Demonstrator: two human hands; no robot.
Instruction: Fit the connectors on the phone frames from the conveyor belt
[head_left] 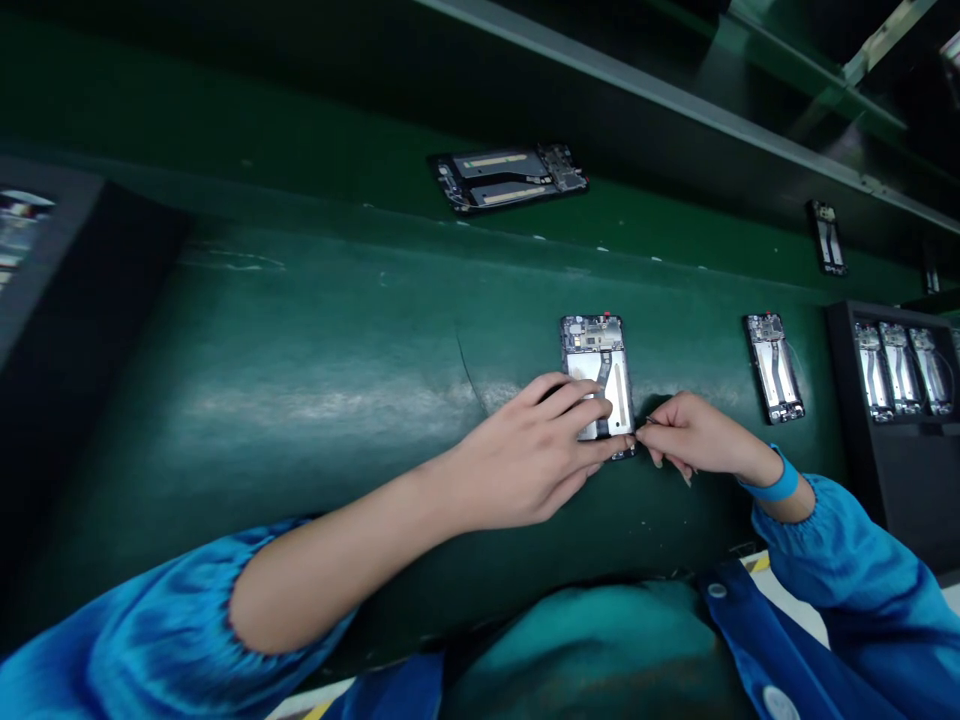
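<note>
The left hand (544, 450), fingers apart, lies on one open phone (600, 355) on the table (330, 310), maybe keeping it still; the right hand (694, 437) pinches its fingers together at the phone's 5 o'clock corner. Three more phones (770, 368) sit at its 11, 2 and 3 o'clock; a black tray (919, 468) past 3 holds at least three.

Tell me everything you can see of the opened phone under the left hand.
The opened phone is a slim slab with a dark frame, its inside facing up. A crowded circuit board with a red spot fills its far end; below lies a silver, metallic-looking plate crossed by a dark strip. It lies flat on the green table. The left hand covers part of its near half; the right hand is at its near right corner, but whether it touches is unclear.
</note>
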